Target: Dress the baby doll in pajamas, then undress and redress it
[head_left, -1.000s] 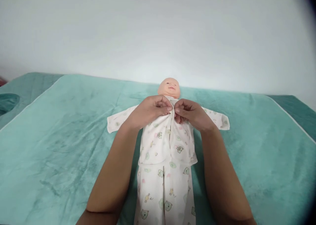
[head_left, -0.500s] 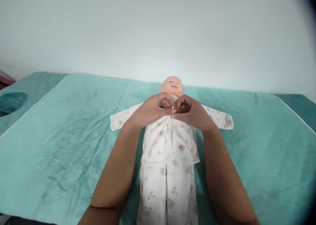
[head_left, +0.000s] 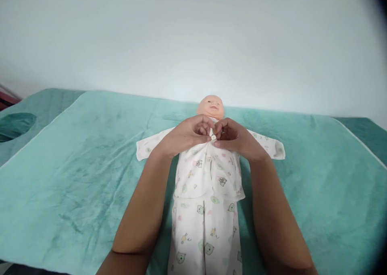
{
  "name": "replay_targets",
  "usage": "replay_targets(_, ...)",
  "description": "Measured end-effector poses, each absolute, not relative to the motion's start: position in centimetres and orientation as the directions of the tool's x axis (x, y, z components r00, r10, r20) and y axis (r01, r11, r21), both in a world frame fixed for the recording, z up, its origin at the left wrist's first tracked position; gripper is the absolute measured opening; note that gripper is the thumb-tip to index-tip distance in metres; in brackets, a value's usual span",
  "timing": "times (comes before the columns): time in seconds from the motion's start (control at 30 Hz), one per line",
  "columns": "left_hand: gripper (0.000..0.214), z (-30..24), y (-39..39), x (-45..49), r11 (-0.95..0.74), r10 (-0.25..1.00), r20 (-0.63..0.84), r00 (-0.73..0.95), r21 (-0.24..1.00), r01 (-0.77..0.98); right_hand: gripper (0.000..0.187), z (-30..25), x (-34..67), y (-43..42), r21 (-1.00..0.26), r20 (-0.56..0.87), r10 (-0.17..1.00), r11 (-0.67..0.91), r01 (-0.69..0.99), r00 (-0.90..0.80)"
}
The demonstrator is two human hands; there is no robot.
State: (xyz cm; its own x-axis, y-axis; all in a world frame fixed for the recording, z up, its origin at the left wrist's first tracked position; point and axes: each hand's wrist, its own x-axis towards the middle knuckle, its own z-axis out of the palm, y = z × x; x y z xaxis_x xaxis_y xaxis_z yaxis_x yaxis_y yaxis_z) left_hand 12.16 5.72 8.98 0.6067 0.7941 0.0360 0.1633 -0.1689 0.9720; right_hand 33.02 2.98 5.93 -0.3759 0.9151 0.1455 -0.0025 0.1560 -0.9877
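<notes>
A baby doll (head_left: 211, 106) lies on its back, its head at the far end. It wears a white printed shirt (head_left: 196, 174) and matching trousers (head_left: 208, 238). At the chest, a small white button (head_left: 213, 137) shows between my two hands. My left hand (head_left: 193, 133) pinches the shirt's front edge just left of the button. On the other side, my right hand (head_left: 231, 135) is closed on the opposite front edge. Below the hands the shirt front hangs slightly parted. The cloth inside the fingers is mostly hidden.
A teal plush blanket (head_left: 84, 166) with a pale edge spreads under the doll, over a darker teal cover (head_left: 57, 102). Behind stands a pale wall (head_left: 193, 37). A dark red object (head_left: 7, 100) shows at the far left.
My thumbs have moved slightly apart, and the white button now shows between them. The shirt is still held at the chest. The view has shifted a little.
</notes>
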Motion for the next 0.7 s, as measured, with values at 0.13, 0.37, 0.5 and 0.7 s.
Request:
replay_targets(0.13, 0.027, 8.4, 5.5, 12.6, -0.328, 0.855, 0.159, 0.494, 0.904, 0.275, 0.027, 5.9, 32.4, 3.0, -0.988, 0.134, 0.951, 0.149, 0.033, -0.278)
replay_targets(0.37, 0.023, 6.8, 3.5, 12.9, -0.544, 0.834, 0.378, 0.402, 0.686, 0.482, 0.035, 8.2, 29.0, -0.8, -0.665, 0.168, 0.982, 0.177, 0.726, -0.086)
replay_targets(0.5, 0.030, 4.9, 2.7, 12.3, -0.631, 0.766, 0.469, 0.439, 0.678, 0.377, 0.031, 9.0, 27.5, -4.9, -0.387, 0.066, 0.995, 0.095, 0.917, -0.076)
replay_targets(0.7, 0.026, 3.6, 2.0, 11.6, -0.636, 0.760, 0.529, 0.377, 0.724, 0.268, 0.033, 8.5, 28.1, -6.3, -0.438, 0.057, 0.982, 0.186, 0.880, -0.180)
